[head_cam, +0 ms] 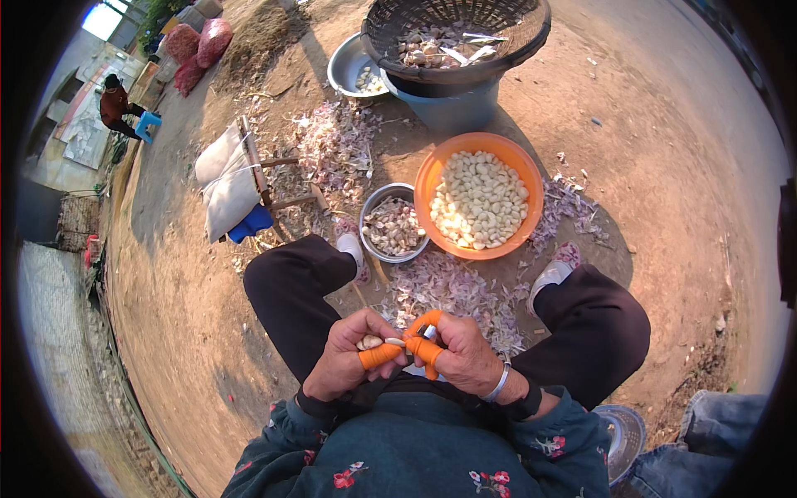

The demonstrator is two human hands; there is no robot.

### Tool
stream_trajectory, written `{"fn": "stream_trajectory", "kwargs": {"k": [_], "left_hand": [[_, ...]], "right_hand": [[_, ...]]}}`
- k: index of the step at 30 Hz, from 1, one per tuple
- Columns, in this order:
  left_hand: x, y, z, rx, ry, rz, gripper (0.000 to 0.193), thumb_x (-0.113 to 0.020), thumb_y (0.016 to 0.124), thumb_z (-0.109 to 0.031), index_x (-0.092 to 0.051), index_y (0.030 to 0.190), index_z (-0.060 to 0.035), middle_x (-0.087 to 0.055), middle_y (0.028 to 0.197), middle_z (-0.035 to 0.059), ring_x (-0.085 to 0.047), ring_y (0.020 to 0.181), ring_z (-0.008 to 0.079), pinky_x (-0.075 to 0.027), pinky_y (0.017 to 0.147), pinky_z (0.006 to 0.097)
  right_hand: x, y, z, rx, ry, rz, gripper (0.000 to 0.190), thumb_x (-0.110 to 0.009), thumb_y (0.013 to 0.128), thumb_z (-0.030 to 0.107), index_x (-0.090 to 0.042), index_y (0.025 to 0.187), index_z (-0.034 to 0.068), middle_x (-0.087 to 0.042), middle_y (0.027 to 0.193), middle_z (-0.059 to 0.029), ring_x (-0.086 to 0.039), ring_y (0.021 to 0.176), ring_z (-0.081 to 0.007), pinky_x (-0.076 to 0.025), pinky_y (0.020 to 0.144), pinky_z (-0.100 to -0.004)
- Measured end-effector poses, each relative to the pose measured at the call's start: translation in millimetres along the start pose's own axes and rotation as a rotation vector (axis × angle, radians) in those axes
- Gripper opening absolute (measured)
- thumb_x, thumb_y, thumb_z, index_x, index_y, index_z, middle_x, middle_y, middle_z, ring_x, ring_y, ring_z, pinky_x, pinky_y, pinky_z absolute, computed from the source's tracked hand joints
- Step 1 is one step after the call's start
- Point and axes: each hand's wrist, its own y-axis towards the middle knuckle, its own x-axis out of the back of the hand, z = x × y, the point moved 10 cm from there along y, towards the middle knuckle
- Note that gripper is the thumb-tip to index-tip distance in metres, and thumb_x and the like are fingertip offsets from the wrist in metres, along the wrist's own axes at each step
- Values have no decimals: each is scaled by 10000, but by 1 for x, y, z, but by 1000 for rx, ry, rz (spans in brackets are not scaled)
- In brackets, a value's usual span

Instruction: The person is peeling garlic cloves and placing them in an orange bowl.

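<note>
My left hand (356, 353), orange tape round one finger, holds garlic cloves (370, 342) in its fingers. A pale clove (395, 342) lies between both hands' fingertips. My right hand (457, 348), with several fingers wrapped in orange tape, touches that clove and holds a small metal tool, partly hidden by the fingers. Before me an orange basin (425, 231) contains many peeled cloves (479, 199). Against its left side stands a metal bowl (368, 248) of unpeeled cloves (393, 226). Papery garlic skins (442, 289) lie on the ground between my feet.
A wicker basket (454, 73) of garlic rests on a blue bucket (442, 106), beside a metal basin (339, 65). A cushioned wooden stool (252, 155) stands at left. A person (115, 106) with a blue stool (146, 124) is farther off. A perforated metal bowl (629, 439) sits lower right, near denim-clad legs (710, 436).
</note>
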Motion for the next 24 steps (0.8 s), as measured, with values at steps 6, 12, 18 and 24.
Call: {"fn": "stream_trajectory", "kwargs": {"k": [6, 12, 18, 24], "left_hand": [[-7, 6, 10, -11, -296, 85, 139, -641, 864, -83, -542, 947, -34, -649, 768, 116, -556, 532, 77, -368, 413, 165], [6, 9, 11, -48, -110, -28, 99, -628, 854, -36, -605, 950, -37, -645, 762, 120, -555, 540, 88, -377, 426, 179], [8, 8, 7, -40, -92, -113, 161, -654, 839, -49, -617, 992, -15, -632, 747, 84, -545, 539, 76, -389, 438, 176], [6, 9, 10, -24, -95, -81, 115, -668, 838, -51, -615, 932, -11, -606, 739, 32, -513, 544, 37, -381, 455, 164]], "right_hand": [[-4, 2, -10, -89, 226, 36, 131, -567, 922, 150, -546, 953, 24, -579, 673, 6, -508, 520, -37, -399, 457, -188], [-8, 3, -14, -105, 338, 58, 126, -572, 927, 185, -543, 950, 64, -562, 659, 6, -469, 474, -42, -362, 417, -176], [7, -2, 10, 264, -336, -208, 147, -609, 863, 146, -556, 909, 17, -581, 625, -98, -581, 508, -215, -441, 477, -305], [4, -8, 25, 385, -578, -251, 167, -637, 769, 116, -567, 895, 30, -579, 625, -130, -595, 551, -306, -455, 500, -375]]}}
